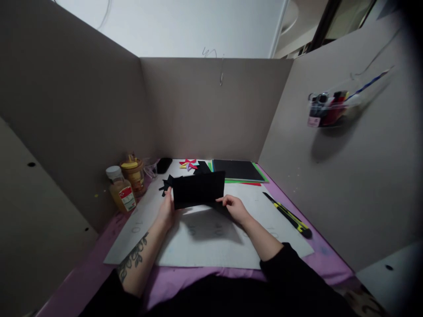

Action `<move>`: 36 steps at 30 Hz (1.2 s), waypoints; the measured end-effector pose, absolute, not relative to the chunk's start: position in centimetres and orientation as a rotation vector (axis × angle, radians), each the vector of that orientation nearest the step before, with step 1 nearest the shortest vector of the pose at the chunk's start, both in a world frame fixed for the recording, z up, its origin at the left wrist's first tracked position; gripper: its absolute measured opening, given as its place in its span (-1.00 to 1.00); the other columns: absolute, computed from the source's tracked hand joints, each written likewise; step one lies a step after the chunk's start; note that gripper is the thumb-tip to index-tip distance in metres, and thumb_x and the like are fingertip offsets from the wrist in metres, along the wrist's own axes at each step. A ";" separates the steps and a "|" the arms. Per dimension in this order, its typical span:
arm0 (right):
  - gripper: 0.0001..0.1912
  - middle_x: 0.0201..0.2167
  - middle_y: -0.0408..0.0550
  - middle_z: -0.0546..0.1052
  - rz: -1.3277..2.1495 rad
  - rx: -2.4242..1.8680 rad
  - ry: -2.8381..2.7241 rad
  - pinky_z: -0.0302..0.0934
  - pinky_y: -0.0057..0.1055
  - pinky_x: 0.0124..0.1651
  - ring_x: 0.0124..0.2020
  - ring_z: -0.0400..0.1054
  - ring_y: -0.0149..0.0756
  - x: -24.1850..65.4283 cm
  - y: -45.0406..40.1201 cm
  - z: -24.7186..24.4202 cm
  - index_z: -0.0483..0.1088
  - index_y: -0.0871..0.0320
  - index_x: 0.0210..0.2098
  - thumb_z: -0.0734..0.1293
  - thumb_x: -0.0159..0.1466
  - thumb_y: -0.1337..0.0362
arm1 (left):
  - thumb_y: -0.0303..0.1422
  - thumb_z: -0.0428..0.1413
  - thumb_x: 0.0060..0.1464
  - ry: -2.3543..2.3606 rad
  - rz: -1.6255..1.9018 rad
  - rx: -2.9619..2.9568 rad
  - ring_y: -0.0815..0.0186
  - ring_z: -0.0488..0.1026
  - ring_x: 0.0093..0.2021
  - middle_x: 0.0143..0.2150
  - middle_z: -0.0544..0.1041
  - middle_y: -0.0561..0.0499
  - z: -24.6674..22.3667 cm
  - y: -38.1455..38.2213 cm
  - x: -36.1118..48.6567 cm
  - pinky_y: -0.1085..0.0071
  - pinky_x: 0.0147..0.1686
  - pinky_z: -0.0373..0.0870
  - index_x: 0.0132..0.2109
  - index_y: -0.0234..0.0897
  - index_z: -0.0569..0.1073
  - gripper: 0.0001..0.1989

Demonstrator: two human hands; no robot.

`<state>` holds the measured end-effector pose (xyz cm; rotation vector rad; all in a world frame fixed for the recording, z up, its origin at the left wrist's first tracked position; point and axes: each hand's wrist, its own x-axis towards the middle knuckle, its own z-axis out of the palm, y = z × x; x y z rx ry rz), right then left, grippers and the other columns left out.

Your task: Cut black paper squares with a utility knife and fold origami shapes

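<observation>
A black sheet of paper [198,190] is held up in front of me, tilted, its shadow falling on the white board [211,251] below. My left hand [167,209] grips its left edge, with the thumb up along the side. At the lower right corner, my right hand [233,207] pinches the sheet between thumb and fingers. Just behind my left hand lies a black folded paper shape with pointed arms [168,184]. The sheet partly covers other black paper [202,167] behind it.
A stack of coloured sheets with black on top [238,170] lies at the back right, near small coloured paper shapes [189,164]. A yellow-black utility knife [289,215] rests on the right. Bottles [121,190] stand at left. Grey panels [211,110] enclose the table; a clear holder [330,110] hangs right.
</observation>
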<state>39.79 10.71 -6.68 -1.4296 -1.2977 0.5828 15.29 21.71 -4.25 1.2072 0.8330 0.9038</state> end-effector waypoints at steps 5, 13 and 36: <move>-0.86 -0.39 -0.04 0.56 0.627 -1.448 -1.269 0.23 -0.23 -0.09 -0.23 0.41 -0.15 40.1 10.3 -6.1 0.36 0.13 -0.55 0.18 0.02 0.29 | 0.07 -0.09 0.11 0.698 0.872 1.218 0.10 0.42 0.03 0.14 0.36 -0.31 -4.3 22.2 14.8 0.16 0.07 0.29 0.19 -0.41 0.22 -0.29; -0.74 -0.24 -0.07 0.55 0.692 -1.273 -1.063 0.26 -0.25 -0.07 -0.17 0.41 -0.17 39.6 9.7 -5.4 0.42 0.12 -0.21 0.25 0.14 0.18 | 0.14 -0.08 0.05 0.481 0.833 1.294 0.01 0.19 0.22 0.27 0.21 -0.22 -3.4 21.8 14.0 0.10 0.07 0.24 0.22 -0.24 0.21 -0.27; -0.53 -0.06 0.15 0.47 0.262 -2.080 -0.979 0.22 -0.25 -0.08 -0.10 0.37 -0.14 47.8 6.6 -4.5 0.37 0.21 0.01 0.22 0.17 0.13 | -0.18 0.20 -0.12 0.845 0.896 1.696 0.07 0.49 -0.20 -0.23 0.57 -0.13 -4.9 23.7 13.2 0.20 -0.20 0.42 -0.17 -0.38 0.48 -0.60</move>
